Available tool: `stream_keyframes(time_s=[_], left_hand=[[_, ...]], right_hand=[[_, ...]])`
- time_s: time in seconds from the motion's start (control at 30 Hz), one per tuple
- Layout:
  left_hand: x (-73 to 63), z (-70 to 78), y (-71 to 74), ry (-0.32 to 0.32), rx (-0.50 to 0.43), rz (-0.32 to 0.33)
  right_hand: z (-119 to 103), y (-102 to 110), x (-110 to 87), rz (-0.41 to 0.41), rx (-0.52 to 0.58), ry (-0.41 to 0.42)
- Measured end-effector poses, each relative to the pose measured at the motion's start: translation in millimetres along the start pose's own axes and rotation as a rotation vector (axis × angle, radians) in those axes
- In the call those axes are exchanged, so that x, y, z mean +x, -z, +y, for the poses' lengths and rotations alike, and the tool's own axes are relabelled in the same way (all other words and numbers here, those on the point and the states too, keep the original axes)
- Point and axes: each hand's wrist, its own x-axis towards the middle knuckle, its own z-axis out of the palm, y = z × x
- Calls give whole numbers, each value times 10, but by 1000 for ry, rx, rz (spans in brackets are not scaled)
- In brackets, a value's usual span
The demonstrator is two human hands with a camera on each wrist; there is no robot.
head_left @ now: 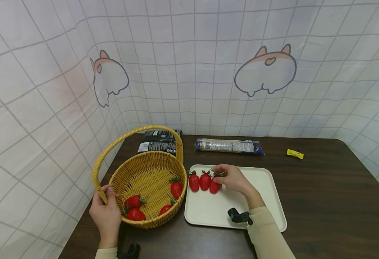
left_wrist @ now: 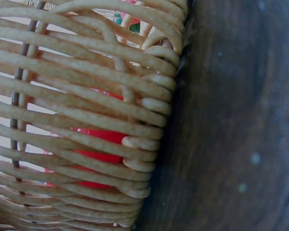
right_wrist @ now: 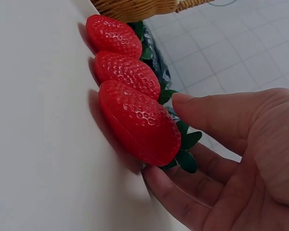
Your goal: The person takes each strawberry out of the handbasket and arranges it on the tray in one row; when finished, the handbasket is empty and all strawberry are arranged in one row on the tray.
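Three strawberries lie side by side on a white tray [head_left: 208, 216], leafy ends away from me. My right hand [head_left: 233, 178] is at the leafy end of the rightmost strawberry [right_wrist: 139, 125]. In the right wrist view its thumb and fingers stand loosely apart around the leaves, a fingertip close to the fruit's side. The middle strawberry [right_wrist: 127, 74] and left strawberry [right_wrist: 113, 37] lie beyond. At the left my left hand [head_left: 106, 212] grips a yellow wicker basket [head_left: 153, 223] where handle meets rim. Several strawberries lie inside; one red strawberry [left_wrist: 101, 144] shows through the weave.
Behind the basket lies a black package [head_left: 158, 142]. A long clear-and-blue packet [head_left: 228, 146] lies behind the tray, and a small yellow wrapper [head_left: 294, 154] farther right. The dark wooden table [head_left: 325, 201] meets a white grid-patterned curtain [head_left: 195, 72] at the back.
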Motion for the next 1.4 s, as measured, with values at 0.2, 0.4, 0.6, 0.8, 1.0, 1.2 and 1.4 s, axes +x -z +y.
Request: stream_keyframes(time_s=[0.2, 0.4, 0.6, 0.8, 1.0, 1.2, 1.4], left_hand=[[2, 6, 7, 1, 3, 0], [3, -2, 11, -6, 8, 3], [1, -4, 11, -5, 16, 6], [3, -3, 16, -8, 9, 3], [5, -21, 24, 1, 21, 8], [-12, -48, 16, 22, 33, 12], [-5, -41, 4, 7, 17, 9]], right_hand=[[13, 64, -10, 55, 23, -24], [-54, 92, -20, 138, 61, 2], [-298, 28, -76, 115, 207, 84], [-755, -248, -190, 12, 267, 218], [-1023, -765, -125, -206, 298, 347], [-1181, -1092, 63, -365, 179, 415], [-1232, -1213, 276, -501, 66, 418]])
